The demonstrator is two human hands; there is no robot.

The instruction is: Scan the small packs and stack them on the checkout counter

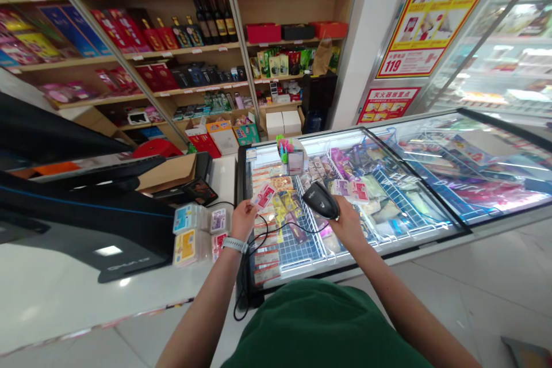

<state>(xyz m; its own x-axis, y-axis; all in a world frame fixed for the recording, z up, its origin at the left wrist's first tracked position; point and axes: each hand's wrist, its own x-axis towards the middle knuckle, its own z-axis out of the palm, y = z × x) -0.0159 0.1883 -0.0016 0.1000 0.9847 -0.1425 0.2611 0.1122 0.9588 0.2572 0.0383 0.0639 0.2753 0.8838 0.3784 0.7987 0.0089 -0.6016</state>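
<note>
My left hand [244, 219], a watch on its wrist, pinches a small clear plastic box with a pink-red label [263, 195] above the freezer's glass lid. Wrapped in the fingers of my right hand [347, 224] is a black barcode scanner [319, 200], its head tilted toward the left. A black cable [263, 234] loops between my hands. Beyond the scanner, a purple-labelled box [341, 187] and another pink-labelled box [359, 190] appear to lie on the glass. More small boxes, including a blue-labelled one [184, 218] and a yellow-labelled one [185, 245], are stacked on the counter beside my left hand.
A glass-topped chest freezer [302, 267] with wire baskets of packaged food stretches rightward. At left, a black checkout machine [107, 236] stands on the white counter [99, 310]. An open cardboard box [170, 174] sits behind it. Shelves of bottles [215, 22] and gift boxes line the back.
</note>
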